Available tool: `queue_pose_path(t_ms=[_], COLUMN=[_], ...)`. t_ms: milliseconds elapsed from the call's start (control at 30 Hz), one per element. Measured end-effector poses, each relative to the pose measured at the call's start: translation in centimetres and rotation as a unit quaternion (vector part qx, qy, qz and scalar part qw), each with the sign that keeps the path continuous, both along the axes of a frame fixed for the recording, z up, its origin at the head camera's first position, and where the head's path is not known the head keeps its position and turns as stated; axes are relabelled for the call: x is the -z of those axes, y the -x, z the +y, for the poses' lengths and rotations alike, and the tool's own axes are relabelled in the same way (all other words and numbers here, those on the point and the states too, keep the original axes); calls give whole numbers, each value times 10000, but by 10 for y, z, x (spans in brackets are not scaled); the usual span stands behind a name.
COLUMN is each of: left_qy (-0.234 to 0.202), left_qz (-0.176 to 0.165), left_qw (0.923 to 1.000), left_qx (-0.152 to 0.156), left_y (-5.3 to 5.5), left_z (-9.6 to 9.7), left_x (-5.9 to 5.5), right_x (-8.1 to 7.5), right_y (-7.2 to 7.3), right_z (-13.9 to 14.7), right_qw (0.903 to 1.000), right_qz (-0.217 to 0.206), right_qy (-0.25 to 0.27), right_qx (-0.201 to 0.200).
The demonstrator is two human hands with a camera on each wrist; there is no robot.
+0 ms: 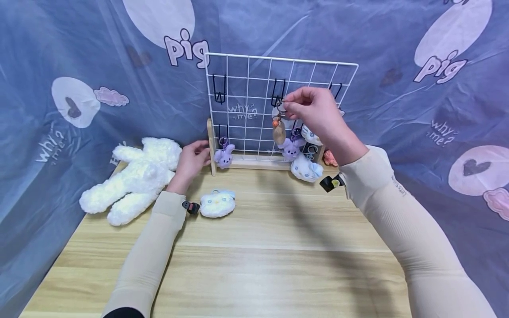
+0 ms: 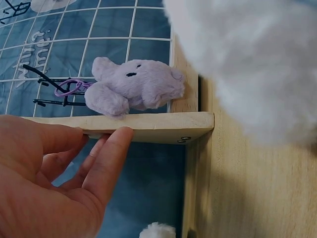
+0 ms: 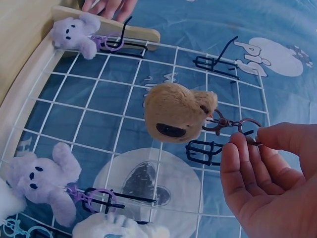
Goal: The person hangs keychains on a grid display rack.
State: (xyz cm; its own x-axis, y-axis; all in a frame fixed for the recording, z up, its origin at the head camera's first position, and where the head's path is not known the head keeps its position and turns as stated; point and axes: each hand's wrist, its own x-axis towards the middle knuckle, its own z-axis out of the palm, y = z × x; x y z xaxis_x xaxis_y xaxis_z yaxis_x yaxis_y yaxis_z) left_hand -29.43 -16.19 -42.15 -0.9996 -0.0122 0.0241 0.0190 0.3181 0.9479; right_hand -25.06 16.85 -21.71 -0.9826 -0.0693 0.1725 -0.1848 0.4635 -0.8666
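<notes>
My right hand (image 1: pixel 312 108) pinches the metal ring (image 3: pixel 250 130) of a brown plush keychain (image 3: pixel 173 111). The plush dangles in front of the white wire grid (image 1: pixel 258 112), and its ring is close to a black hook (image 3: pixel 204 151) on the grid. On the left, the fingertips of my left hand (image 1: pixel 192 161) touch the outer side of the stand's wooden post (image 2: pixel 148 121). Just across that post, a purple bunny keychain (image 2: pixel 133 87) hangs from a lower hook. Another purple bunny keychain (image 3: pixel 42 173) hangs lower right on the grid.
White plush keychains (image 1: pixel 306 168) hang at the grid's lower right, beside an orange item (image 1: pixel 330 158). A large white plush toy (image 1: pixel 139 176) lies at the table's left. Near my left wrist, a white plush face keychain (image 1: pixel 217 204) lies on the wooden table (image 1: pixel 254 265).
</notes>
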Motion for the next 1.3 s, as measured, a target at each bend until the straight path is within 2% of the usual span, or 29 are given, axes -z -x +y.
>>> queue_pose_path(t_ms=[933, 1300], left_qy=[4, -21], left_qz=[113, 143], left_qw=[9999, 9999], left_qx=[-56, -55], left_y=[-1, -1], left_z=[-1, 0], left_x=[0, 1], right_x=[13, 17], right_y=[22, 32], right_z=[-5, -5], right_qw=[9994, 9983], right_qz=[-34, -232], right_qy=[-97, -77], right_qx=[327, 534])
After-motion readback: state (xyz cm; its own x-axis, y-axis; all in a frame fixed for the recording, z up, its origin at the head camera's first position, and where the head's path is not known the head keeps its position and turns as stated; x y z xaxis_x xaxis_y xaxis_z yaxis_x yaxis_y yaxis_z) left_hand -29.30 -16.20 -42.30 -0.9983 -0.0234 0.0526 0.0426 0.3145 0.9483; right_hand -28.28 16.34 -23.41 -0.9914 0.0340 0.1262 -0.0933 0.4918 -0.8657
